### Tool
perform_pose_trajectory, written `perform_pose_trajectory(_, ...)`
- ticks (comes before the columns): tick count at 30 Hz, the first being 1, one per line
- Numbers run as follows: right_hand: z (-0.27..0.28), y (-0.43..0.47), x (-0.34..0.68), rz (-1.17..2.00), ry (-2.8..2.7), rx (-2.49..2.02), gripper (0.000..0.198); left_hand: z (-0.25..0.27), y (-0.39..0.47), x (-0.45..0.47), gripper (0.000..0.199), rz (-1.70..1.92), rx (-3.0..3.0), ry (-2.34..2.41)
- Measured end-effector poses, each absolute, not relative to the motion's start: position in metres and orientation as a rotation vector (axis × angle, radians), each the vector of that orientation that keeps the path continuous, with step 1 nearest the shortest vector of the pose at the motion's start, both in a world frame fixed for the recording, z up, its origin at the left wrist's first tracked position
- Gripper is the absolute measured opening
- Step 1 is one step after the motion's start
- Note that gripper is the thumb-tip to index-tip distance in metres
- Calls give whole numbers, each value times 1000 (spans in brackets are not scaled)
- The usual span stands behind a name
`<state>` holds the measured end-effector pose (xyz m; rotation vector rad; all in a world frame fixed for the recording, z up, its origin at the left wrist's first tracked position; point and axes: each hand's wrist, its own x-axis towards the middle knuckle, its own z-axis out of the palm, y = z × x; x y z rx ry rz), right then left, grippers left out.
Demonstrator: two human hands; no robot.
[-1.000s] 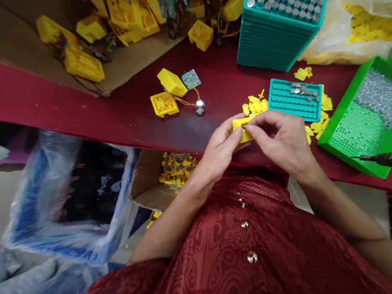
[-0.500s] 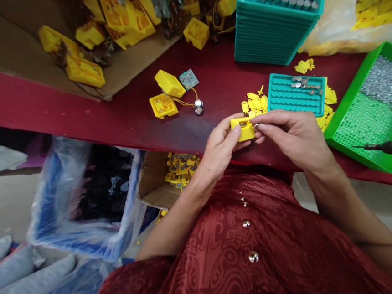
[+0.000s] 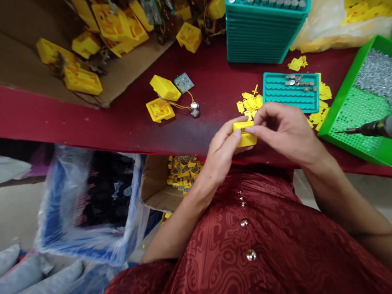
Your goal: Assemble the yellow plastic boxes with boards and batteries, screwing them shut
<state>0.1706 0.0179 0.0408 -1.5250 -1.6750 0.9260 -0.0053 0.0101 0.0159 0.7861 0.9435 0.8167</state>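
My left hand (image 3: 224, 147) is closed around a small yellow plastic case (image 3: 246, 139), its thumb lying along the near side. A slot-like opening in the case faces up. At the right end of that opening is the thumb tip of my right hand (image 3: 282, 132), with the forefinger bent at the case's far corner. Anything between these fingertips is hidden. Just beyond my hands lie loose flat yellow covers (image 3: 249, 102) and a teal ridged tray (image 3: 290, 94) holding several silver button cells (image 3: 297, 81).
A stack of teal trays (image 3: 265, 35) stands at the back. To the right, a green basket (image 3: 361, 153) holds small metal screws (image 3: 384, 78), with an electric screwdriver (image 3: 383, 127) above it. Wired yellow cases (image 3: 165, 88) lie left, near a cardboard box (image 3: 108, 88).
My right thumb has moved onto the case's opening, and the small silver piece in that hand's pinch is out of sight. The case is tilted slightly differently. The view has shifted a little.
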Motion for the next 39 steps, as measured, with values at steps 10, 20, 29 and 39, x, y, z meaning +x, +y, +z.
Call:
perform_pose_trajectory(10,35,48,236,46,-1251,-2031,13,19,23,-14,29,859,673,1057)
perform_pose_trajectory(20,1,51,264,50,-1472,-2391,22,17,28,-17,24,875,679,1055)
perform_pose_trajectory(29,-1,57,280,121,-1584,-2491,22,17,27,-13,25,855,658,1040)
perform_pose_trajectory(39,27,45,254,154,-1593,-2228,15,12,21,-4,31,873,664,1002)
